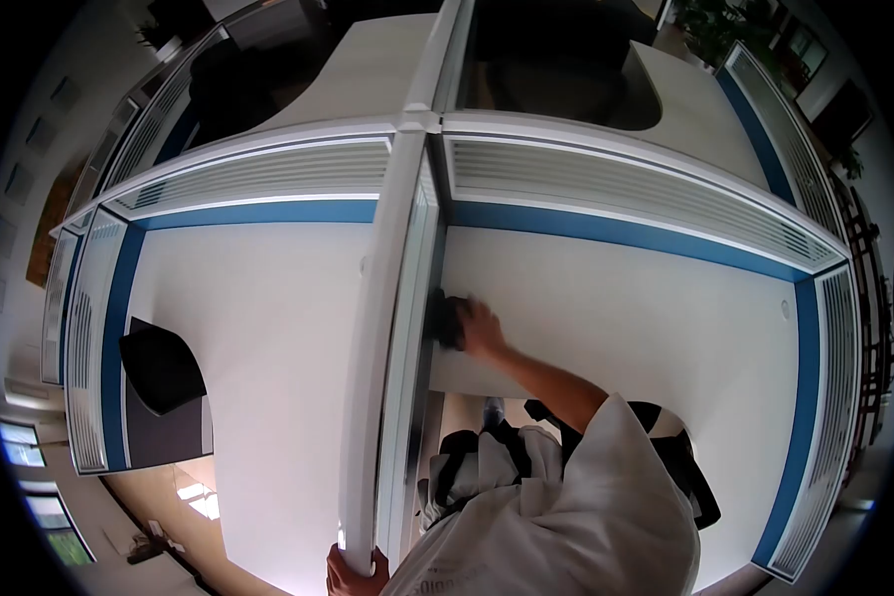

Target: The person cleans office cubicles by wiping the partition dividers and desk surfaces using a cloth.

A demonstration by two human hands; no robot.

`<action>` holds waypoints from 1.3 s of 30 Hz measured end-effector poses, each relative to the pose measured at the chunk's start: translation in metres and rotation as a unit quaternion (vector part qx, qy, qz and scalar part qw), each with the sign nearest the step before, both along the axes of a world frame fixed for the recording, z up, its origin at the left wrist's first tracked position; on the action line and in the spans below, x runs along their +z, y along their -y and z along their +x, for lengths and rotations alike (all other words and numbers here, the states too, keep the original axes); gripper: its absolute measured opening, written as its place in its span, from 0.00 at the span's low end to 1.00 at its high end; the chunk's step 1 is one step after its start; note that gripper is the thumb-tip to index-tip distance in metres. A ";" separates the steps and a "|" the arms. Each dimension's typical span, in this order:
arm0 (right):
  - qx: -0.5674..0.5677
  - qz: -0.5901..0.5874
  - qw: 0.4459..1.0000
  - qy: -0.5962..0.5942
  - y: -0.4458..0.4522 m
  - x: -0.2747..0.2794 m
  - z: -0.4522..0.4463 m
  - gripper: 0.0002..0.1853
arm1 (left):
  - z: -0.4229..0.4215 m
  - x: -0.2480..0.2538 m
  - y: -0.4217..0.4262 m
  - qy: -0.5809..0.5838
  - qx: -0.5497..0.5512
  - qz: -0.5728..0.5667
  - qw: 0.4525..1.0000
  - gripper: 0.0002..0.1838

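Note:
My right hand (481, 330) presses a dark, bunched cloth (447, 318) against the lower face of the glass-panelled partition (415, 298), just above the white desk (606, 308). The hand and cloth are somewhat blurred, and most of the fingers are hidden behind the cloth. At the bottom of the view, my left hand (354, 574) wraps its fingers round the near end of the same partition's white frame.
A second white desk (268, 328) lies left of the partition, with a black chair back (164, 366) at its far left side. Blue-trimmed louvred dividers (626, 189) border both desks. Another black chair (680, 452) stands beside my body.

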State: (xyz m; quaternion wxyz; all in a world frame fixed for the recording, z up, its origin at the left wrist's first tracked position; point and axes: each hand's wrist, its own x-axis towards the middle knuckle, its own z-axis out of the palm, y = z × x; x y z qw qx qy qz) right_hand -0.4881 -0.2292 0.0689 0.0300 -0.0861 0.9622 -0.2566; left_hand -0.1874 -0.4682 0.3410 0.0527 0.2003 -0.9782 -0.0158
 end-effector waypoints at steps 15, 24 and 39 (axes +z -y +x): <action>-0.074 0.078 0.994 0.014 0.005 -0.026 -0.018 0.13 | 0.008 0.003 0.001 0.021 0.037 0.019 0.999 0.33; -0.430 0.296 0.852 0.038 -0.211 -0.044 -0.026 0.19 | 0.010 0.005 -0.004 0.036 0.065 0.003 0.997 0.30; -0.301 0.090 0.948 0.058 -0.100 -0.060 -0.139 0.26 | 0.021 0.010 0.009 0.100 0.039 0.082 0.991 0.36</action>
